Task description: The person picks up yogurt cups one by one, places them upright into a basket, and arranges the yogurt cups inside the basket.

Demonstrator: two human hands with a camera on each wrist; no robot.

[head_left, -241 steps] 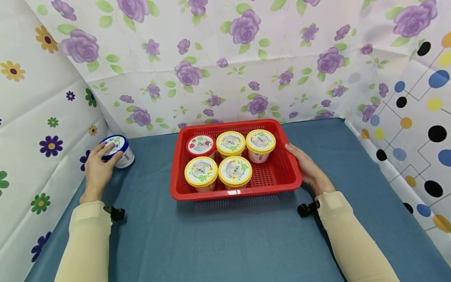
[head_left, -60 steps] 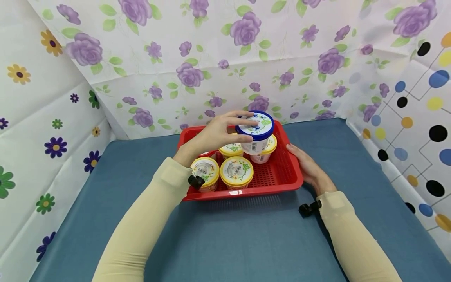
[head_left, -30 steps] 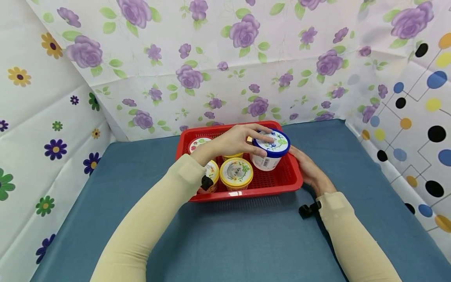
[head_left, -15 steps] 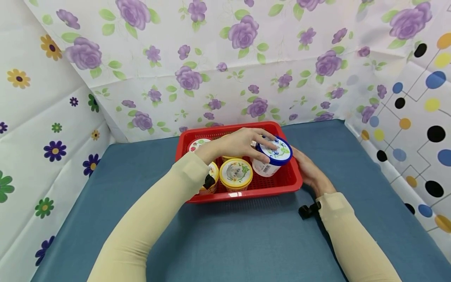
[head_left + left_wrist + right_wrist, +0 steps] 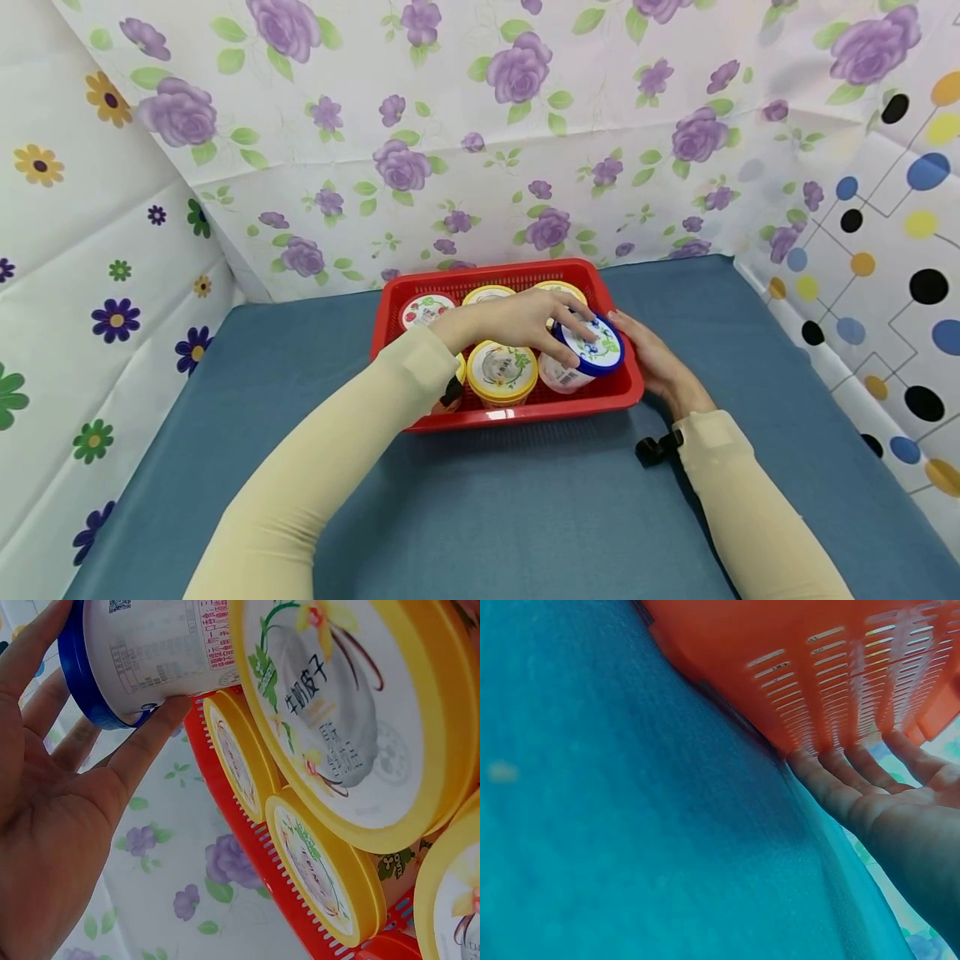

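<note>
In the head view my left hand [image 5: 525, 321] holds a white tub with a blue lid [image 5: 596, 346] by its lid, thumb on the near side and fingers over the top. That tub leans to the right inside the front right part of the red basket [image 5: 525, 414]. The left wrist view shows the thumb and fingers about the blue lid [image 5: 82, 667]. My right hand [image 5: 660, 362] rests against the basket's right end. In the right wrist view its fingers [image 5: 829, 784] lie nearly straight along the slotted outer wall [image 5: 810, 667].
Several yellow-lidded tubs [image 5: 502, 371] and one red-lidded tub [image 5: 426, 310] stand in the basket, partly hidden by my left arm. A blue cloth [image 5: 480, 517] covers the table. Patterned sheets [image 5: 450, 108] hang behind and at both sides.
The blue-lidded tub went from the table's far left over the basket, then down and towards me into its front right part, tilting. My right hand stayed at the basket's end.
</note>
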